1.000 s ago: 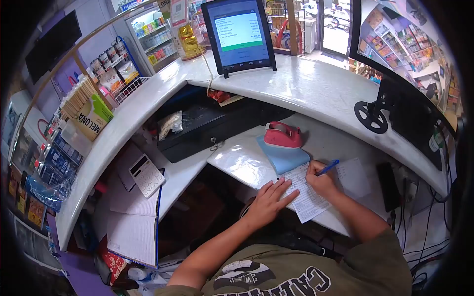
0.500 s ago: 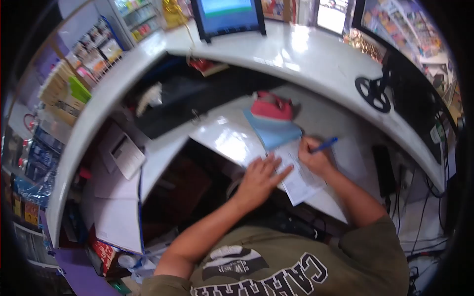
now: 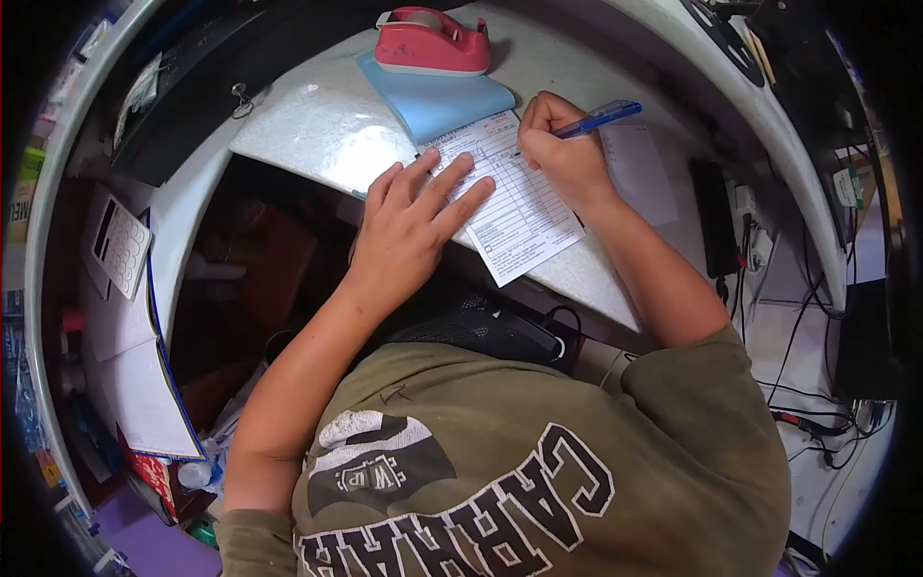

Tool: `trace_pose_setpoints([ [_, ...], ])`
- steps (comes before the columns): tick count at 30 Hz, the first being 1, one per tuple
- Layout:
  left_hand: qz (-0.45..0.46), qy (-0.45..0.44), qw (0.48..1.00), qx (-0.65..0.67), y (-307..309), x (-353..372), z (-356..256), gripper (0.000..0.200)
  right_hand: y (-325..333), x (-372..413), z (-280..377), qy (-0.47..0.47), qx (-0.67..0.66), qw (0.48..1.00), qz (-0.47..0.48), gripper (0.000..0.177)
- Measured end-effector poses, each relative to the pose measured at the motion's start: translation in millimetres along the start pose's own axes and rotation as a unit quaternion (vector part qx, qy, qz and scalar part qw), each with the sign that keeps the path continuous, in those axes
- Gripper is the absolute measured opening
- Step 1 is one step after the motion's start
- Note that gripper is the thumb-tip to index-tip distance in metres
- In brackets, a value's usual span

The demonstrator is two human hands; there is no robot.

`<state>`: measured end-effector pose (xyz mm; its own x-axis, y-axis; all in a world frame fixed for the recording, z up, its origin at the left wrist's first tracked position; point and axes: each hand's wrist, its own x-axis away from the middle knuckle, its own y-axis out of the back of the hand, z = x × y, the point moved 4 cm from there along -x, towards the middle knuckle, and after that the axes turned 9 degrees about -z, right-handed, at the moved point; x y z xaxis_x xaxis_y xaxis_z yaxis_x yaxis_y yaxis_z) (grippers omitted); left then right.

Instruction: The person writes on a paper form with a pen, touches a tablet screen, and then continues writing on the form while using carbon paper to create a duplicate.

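Note:
A printed form pad (image 3: 524,216) with ruled lines lies on the desk, its blue cover (image 3: 437,101) folded back at the top. My left hand (image 3: 413,216) rests with spread fingers on the left edge of the form. Closed around a blue pen (image 3: 601,117), my right hand (image 3: 567,154) sits on the right part of the form; the pen's tip is near the paper. A red tape dispenser (image 3: 433,43) stands on the blue cover.
A white sheet (image 3: 642,173) lies right of the form. Beyond it are a black power adapter (image 3: 711,216) and several cables (image 3: 812,423). At left, a white calculator (image 3: 120,245) rests on an open notebook (image 3: 144,385). A raised counter rim (image 3: 769,125) curves around the desk.
The view has tilted down and come closer, so the screen on the counter has left the picture. My left hand stays spread on the form and my right hand keeps the pen.

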<state>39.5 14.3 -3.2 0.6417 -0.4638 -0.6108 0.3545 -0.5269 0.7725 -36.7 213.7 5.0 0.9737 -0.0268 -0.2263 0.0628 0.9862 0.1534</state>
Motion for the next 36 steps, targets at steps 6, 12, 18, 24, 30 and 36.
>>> trace_pose_setpoints([
  [6,0.01,0.006,1.0,-0.004,-0.2,0.1,0.1,0.064,-2.2,0.5,0.5,0.028,0.048,0.998,0.019,0.017],
  [12,0.013,0.007,1.0,0.003,-0.7,0.2,0.8,0.063,-2.9,1.5,4.2,0.02,0.052,0.998,0.019,0.018],
  [18,0.008,0.006,1.0,0.003,-2.6,1.1,2.5,0.063,-2.7,0.7,0.7,0.026,0.044,0.998,0.03,0.017],
  [24,0.013,0.003,1.0,0.001,-0.7,-0.2,1.4,0.064,-2.9,0.7,0.2,0.035,0.075,0.996,0.032,0.018],
  [30,0.01,0.002,1.0,0.001,-0.3,-0.2,1.0,0.062,-4.1,0.7,-0.3,0.025,0.088,0.996,0.024,0.019],
  [36,0.008,-0.006,1.0,-0.007,-2.0,0.5,2.0,0.058,-3.6,0.2,-2.6,0.025,0.08,0.996,0.029,0.018],
])
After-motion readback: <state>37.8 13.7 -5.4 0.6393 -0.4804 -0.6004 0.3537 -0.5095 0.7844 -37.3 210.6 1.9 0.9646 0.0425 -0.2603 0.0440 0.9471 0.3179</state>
